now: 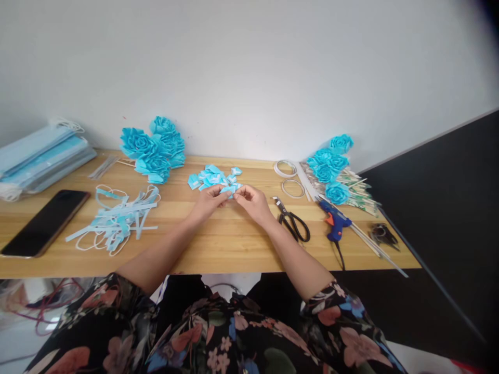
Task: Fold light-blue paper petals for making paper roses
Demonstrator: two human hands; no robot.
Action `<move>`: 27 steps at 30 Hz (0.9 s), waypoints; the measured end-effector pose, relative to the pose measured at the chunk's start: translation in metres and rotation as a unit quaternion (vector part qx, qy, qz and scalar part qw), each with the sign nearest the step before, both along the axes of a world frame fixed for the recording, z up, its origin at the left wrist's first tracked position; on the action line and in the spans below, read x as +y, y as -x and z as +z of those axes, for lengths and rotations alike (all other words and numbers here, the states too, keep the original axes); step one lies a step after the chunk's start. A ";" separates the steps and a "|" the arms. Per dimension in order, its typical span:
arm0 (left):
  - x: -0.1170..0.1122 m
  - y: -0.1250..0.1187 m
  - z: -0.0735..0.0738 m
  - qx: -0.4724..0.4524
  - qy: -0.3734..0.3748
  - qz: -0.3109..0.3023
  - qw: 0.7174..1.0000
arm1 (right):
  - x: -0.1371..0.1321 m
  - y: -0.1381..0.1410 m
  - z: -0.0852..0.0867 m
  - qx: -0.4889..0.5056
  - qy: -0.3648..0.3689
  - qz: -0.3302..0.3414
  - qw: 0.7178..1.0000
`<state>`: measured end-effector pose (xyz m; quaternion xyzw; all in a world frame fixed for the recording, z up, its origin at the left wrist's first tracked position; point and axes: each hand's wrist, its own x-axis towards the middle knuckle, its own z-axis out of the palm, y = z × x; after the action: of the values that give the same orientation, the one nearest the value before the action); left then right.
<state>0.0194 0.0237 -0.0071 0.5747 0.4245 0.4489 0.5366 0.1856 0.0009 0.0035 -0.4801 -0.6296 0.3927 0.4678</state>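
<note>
My left hand (209, 200) and my right hand (251, 200) meet over the middle of the wooden table (218, 244), and both pinch one small blue folded piece (228, 190) between their fingertips. Just behind them lies a heap of several small blue folded pieces (213, 177). Both forearms rest on the tabletop.
Blue roses (154, 148) lie at the back left, and more on sticks (331, 166) at the back right. Cut mask strips and ear loops (117, 218), a phone (44, 222) and stacked masks (39, 156) are left. Scissors (292, 221) and a glue gun (335, 221) are right.
</note>
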 end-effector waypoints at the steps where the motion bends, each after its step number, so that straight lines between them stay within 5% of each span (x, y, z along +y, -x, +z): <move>1: 0.000 0.000 0.001 -0.001 0.001 0.001 1.000 | 0.000 0.000 0.000 0.001 0.001 0.000 1.000; 15: 0.000 0.001 0.000 0.020 -0.011 -0.002 1.000 | 0.004 -0.004 -0.002 0.065 0.077 0.035 0.994; 27: 0.000 0.000 -0.001 0.022 -0.007 -0.015 1.000 | 0.004 -0.004 -0.004 0.000 0.018 0.018 1.000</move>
<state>0.0195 0.0242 -0.0085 0.5947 0.4245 0.4308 0.5296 0.1894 0.0046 -0.0008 -0.4769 -0.6309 0.4124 0.4522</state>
